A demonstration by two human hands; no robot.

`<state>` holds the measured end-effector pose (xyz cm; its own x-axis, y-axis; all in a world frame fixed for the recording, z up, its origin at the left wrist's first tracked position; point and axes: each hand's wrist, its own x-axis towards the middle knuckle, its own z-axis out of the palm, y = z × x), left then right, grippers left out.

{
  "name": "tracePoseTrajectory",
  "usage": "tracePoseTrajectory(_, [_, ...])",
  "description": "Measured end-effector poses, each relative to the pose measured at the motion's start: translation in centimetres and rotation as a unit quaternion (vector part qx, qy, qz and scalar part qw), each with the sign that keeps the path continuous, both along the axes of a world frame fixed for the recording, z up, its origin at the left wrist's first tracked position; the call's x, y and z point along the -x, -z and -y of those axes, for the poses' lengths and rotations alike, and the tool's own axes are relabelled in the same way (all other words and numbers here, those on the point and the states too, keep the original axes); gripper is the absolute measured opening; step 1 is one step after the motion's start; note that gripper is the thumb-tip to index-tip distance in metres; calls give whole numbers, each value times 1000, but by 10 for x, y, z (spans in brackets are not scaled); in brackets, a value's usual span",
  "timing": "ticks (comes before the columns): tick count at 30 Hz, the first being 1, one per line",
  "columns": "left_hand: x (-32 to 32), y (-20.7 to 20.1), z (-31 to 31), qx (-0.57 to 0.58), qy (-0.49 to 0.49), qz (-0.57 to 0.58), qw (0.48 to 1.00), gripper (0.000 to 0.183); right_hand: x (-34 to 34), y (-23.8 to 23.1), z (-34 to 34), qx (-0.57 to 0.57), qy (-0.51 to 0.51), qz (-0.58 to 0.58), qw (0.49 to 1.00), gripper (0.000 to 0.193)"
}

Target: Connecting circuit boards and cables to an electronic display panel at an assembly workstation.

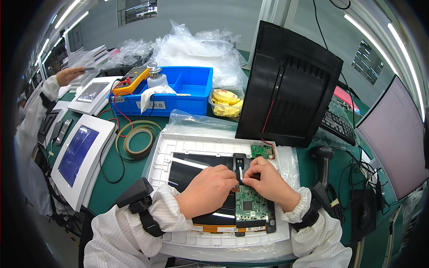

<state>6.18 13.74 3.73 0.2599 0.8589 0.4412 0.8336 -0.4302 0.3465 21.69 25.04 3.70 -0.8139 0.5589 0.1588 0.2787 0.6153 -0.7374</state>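
Note:
A white plastic housing (161,156) lies face down on the bench, holding a dark display panel (196,163) and a green circuit board (252,203). At the board's upper end, my right hand (270,183) pinches a narrow white flat strip (241,173), which looks like a flat cable. Close beside it, my left hand (210,190) has its fingers closed at the board's left edge, by a small brown flex piece (234,189). What the left fingertips hold is hidden. A smaller green board (262,151) with red wires sits in the housing's far right corner.
Behind the housing stands a large black panel (290,85). A blue bin (190,96), yellow meter (136,80), tape rolls (138,138) and tub of yellow items (227,102) lie beyond. A scanner (321,161) and monitor (393,138) are right; another person's hand (69,76) is far left.

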Motion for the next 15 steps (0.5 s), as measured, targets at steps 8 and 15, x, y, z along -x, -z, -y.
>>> tracePoseTrajectory(8, [-2,0,0,-12,-2,-5,1000,12,1,1,2,-14,6,2,1000,9])
tracePoseTrajectory(15, [-3,-1,0,-10,-7,-20,1000,13,2,2,3,-18,18,-5,1000,9])
